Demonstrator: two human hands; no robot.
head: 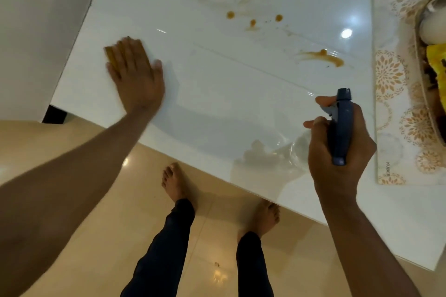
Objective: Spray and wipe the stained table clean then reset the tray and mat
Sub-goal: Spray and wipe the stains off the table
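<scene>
We see a glossy white counter (217, 84) spotted with orange-brown stains (323, 56), a yellow cloth (109, 54), a dark blue spray head (341, 125), and a white mat (391, 75) patterned with tan floral medallions.

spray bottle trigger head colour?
Dark blue, on the spray bottle gripped by the right hand; head view.

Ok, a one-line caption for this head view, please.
Left hand presses a yellow cloth flat on the white table while the right hand holds a spray bottle near brown stains.
</scene>
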